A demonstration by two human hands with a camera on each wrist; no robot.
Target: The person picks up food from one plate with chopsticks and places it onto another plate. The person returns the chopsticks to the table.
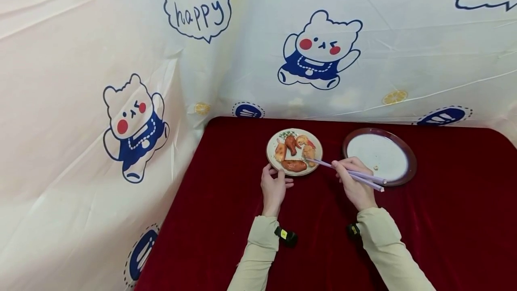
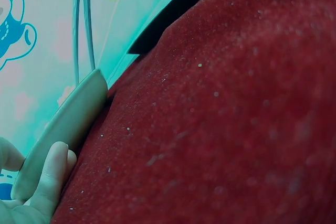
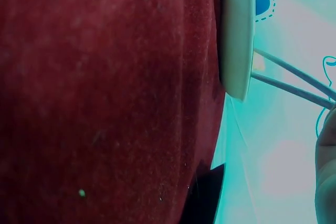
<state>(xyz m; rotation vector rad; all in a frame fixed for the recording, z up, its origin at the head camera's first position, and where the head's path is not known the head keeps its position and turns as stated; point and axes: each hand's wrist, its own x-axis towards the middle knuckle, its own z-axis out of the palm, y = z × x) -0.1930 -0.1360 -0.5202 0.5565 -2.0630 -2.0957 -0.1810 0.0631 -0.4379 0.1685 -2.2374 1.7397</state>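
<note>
A cream plate (image 1: pixel 315 168) holds a brown drumstick (image 1: pixel 290 144), a long glossy brown piece (image 1: pixel 294 165), a golden-brown piece (image 1: pixel 280 152), a pale tan piece (image 1: pixel 308 152) and some green bits (image 1: pixel 287 134). My left hand (image 1: pixel 273 187) holds its near left rim, thumb and fingers on either side of the edge in the left wrist view. Two pale purple chopsticks (image 1: pixel 357 174) are gripped in my right hand (image 1: pixel 355 185). Their tips reach over the plate's right rim to the tan piece; in the right wrist view the rim hides the tips.
Right of the cream plate stands a round brown-rimmed dish (image 1: pixel 412 165) with a white inside and a small crumb (image 1: pixel 376 168) on it. Both rest on a dark red cloth (image 1: pixel 315 255). A printed white curtain (image 1: pixel 258 48) hangs behind and at the left.
</note>
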